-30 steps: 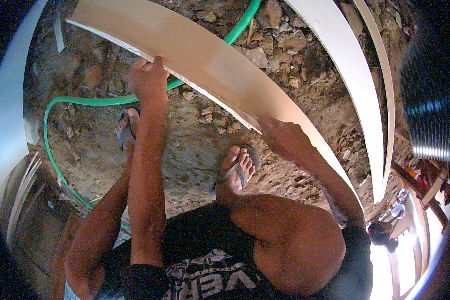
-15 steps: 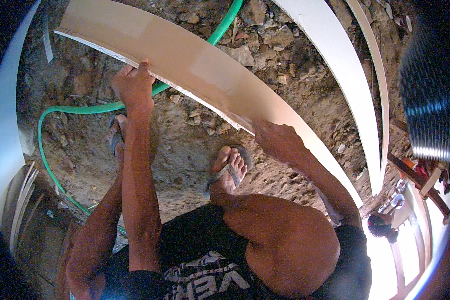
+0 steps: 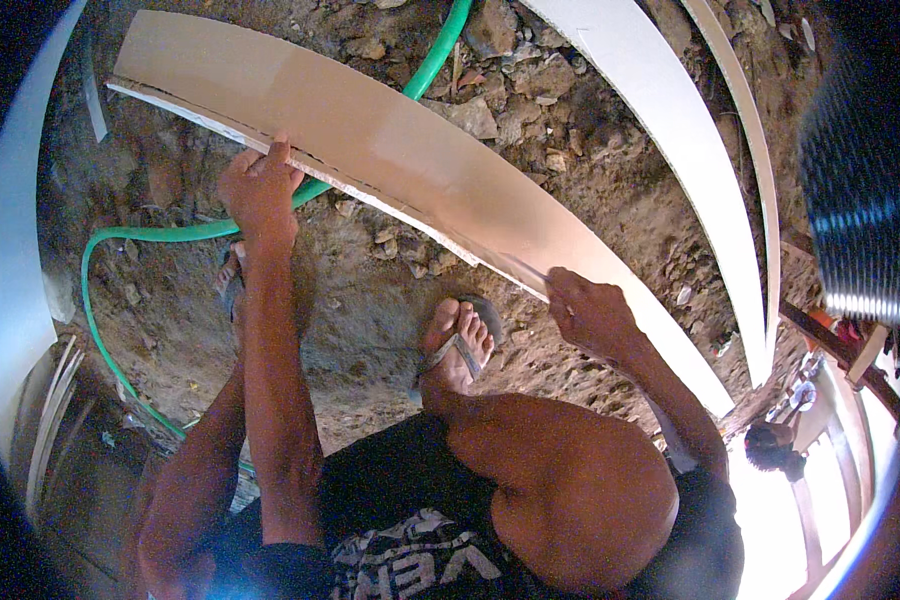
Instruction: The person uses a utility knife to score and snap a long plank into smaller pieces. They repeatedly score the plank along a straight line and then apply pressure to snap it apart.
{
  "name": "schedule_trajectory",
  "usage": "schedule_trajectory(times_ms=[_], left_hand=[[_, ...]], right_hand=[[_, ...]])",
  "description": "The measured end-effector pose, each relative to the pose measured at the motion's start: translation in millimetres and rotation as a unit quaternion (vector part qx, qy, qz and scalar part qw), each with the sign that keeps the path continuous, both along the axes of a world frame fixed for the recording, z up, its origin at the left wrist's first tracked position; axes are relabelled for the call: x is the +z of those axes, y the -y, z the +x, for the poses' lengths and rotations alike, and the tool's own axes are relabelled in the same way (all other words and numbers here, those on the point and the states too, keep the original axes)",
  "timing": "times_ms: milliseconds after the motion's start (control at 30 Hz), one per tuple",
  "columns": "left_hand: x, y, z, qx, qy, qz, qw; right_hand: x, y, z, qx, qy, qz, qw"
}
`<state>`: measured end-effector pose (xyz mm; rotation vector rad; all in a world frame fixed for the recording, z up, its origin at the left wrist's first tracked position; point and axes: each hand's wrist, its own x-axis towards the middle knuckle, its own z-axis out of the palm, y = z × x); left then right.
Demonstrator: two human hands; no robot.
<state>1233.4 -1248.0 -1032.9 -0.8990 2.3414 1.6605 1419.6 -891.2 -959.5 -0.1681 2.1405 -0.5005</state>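
A long strip of plasterboard [image 3: 370, 130] with a brown paper face slants across the view, from upper left to lower right. Its near edge is white and ragged. My left hand [image 3: 260, 190] grips that edge toward the left end, thumb on the brown face. Farther right, my right hand [image 3: 595, 312] is closed at the same edge. From its fingers a thin, knife-like blade [image 3: 520, 268] seems to point left along the edge; it is blurred, and the handle is hidden in the hand.
Under the strip a green hose [image 3: 160, 233] curves over dirt ground strewn with stones [image 3: 470, 115]. White board strips [image 3: 660, 100] stand at the upper right, near a dark ribbed surface [image 3: 865, 200]. A pale panel [image 3: 10, 250] rises at left. Another person [image 3: 770, 447] is at lower right.
My right hand has slid right along the near edge of the strip, blade with it. My left hand has shifted slightly down and left, and the strip's left part has dropped a little.
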Motion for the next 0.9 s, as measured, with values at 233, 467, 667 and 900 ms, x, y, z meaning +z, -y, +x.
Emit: schedule_trajectory(times_ms=[233,467,667,900], left_hand=[[47,-4,21,0.086,0.062,0.048,0.993],[28,0,54,-0.03,-0.018,-0.188,0.982],[41,-136,162,-0.022,0.227,-0.016,0.974],[25,-159,170,0.119,0.128,0.158,0.972]], right_hand=[[-4,-5,2,-0.206,-0.136,-0.087,0.965],[-17,26,-17,-0.13,-0.121,-0.124,0.976],[-21,44,-41,-0.015,-0.141,-0.051,0.989],[9,82,-43,0.016,-0.148,0.002,0.989]])
